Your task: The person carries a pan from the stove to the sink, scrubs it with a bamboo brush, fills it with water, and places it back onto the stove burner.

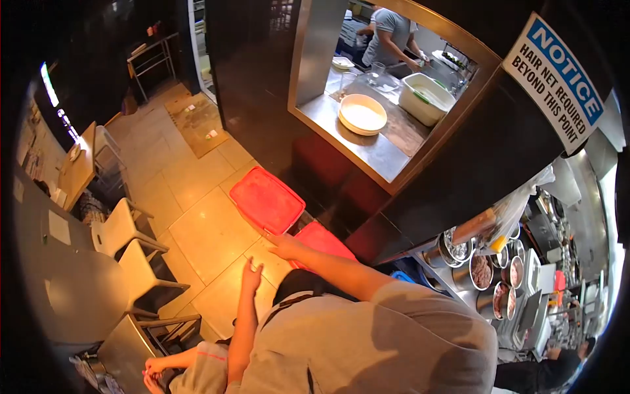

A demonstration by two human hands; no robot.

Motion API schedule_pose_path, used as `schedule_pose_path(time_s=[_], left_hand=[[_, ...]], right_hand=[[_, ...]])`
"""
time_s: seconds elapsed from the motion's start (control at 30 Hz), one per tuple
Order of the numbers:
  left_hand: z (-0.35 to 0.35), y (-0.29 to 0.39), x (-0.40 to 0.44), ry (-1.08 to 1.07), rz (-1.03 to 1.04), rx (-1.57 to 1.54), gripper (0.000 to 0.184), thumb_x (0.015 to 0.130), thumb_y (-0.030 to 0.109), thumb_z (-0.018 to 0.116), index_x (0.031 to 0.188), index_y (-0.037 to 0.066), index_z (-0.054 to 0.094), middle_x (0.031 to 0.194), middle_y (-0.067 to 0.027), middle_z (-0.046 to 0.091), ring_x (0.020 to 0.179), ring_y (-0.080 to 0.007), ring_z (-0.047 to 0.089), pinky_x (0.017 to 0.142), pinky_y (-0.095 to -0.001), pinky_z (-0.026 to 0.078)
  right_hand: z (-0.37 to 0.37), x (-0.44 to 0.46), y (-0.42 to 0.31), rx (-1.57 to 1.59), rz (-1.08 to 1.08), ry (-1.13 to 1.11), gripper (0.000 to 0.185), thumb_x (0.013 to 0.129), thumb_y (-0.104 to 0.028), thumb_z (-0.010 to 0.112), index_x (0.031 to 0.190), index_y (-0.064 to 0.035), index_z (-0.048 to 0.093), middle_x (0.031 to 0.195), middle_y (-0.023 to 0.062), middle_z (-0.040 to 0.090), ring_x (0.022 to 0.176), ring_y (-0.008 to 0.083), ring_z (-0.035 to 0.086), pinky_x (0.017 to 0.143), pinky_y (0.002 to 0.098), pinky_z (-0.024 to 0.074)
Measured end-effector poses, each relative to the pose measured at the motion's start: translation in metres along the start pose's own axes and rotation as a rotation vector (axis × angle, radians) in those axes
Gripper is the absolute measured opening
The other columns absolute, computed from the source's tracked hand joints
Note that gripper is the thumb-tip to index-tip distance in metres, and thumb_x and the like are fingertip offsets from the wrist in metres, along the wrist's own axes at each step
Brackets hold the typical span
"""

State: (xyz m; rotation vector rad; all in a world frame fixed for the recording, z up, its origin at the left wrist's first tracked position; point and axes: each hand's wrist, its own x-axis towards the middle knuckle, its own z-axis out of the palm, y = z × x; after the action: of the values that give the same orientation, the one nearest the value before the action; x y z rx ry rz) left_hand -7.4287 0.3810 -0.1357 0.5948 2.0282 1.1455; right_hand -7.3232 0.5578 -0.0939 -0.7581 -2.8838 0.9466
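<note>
My left hand [252, 274] is raised over the tiled floor with its fingers apart and nothing in it. Just to its right, my right hand [285, 247] reaches out with its fingers spread, beside the near edge of a red lidded bin [268, 199]. Whether its fingertips touch that edge is unclear. A second red bin [321, 240] stands against the dark wall, partly hidden behind my right forearm.
Chairs [138, 266] line the left side. Another person's hands [155, 373] show at the lower left. Through a metal-framed window are a bowl stack [362, 114], a tub [425, 98] and a worker [388, 39]. Metal pots [481, 270] stand at the right.
</note>
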Motion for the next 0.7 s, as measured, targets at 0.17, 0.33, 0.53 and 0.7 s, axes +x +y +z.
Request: schedule_pose_path(time_s=[0.17, 0.33, 0.53, 0.7], left_hand=[[-0.073, 0.037, 0.089, 0.228, -0.014, 0.056, 0.065, 0.083, 0.026, 0.065, 0.137, -0.001, 0.038, 0.14, -0.0224, 0.04, 0.129, -0.0355, 0.039, 0.105, -0.0414, 0.034], [-0.19, 0.134, 0.214, 0.504, 0.331, 0.61, 0.07, 0.079, 0.026, 0.066, 0.136, -0.002, 0.037, 0.14, -0.0228, 0.038, 0.132, -0.0362, 0.034, 0.109, -0.043, 0.029], [-0.298, 0.284, 0.284, 0.933, 0.446, 0.934, 0.069, 0.081, 0.027, 0.062, 0.139, 0.005, 0.034, 0.147, -0.0151, 0.031, 0.137, -0.0327, 0.026, 0.108, -0.0541, 0.025], [-0.324, 0.299, 0.299, 0.882, 0.263, 0.945, 0.07, 0.083, 0.026, 0.06, 0.142, 0.003, 0.029, 0.149, -0.014, 0.028, 0.14, -0.0301, 0.021, 0.111, -0.0515, 0.021]], right_hand=[[-0.035, 0.138, -0.075, -0.148, 0.019, 0.123, 0.067, 0.088, -0.045, 0.052, 0.142, -0.0092, 0.033, 0.139, 0.0187, 0.041, 0.127, 0.0391, 0.038, 0.102, 0.0527, 0.0311], [-0.114, 0.265, -0.153, -0.273, -0.121, 0.32, 0.064, 0.082, -0.042, 0.059, 0.132, -0.0056, 0.044, 0.132, 0.0188, 0.047, 0.123, 0.0395, 0.041, 0.098, 0.0532, 0.0355], [-0.2, 0.421, -0.181, -0.331, -0.338, 0.577, 0.066, 0.087, -0.045, 0.052, 0.136, -0.0032, 0.04, 0.142, 0.0204, 0.038, 0.131, 0.0429, 0.032, 0.106, 0.0562, 0.0263], [-0.192, 0.469, -0.208, -0.306, -0.343, 0.42, 0.067, 0.091, -0.045, 0.048, 0.143, -0.0078, 0.031, 0.15, 0.0137, 0.027, 0.14, 0.0359, 0.019, 0.111, 0.0493, 0.0183]])
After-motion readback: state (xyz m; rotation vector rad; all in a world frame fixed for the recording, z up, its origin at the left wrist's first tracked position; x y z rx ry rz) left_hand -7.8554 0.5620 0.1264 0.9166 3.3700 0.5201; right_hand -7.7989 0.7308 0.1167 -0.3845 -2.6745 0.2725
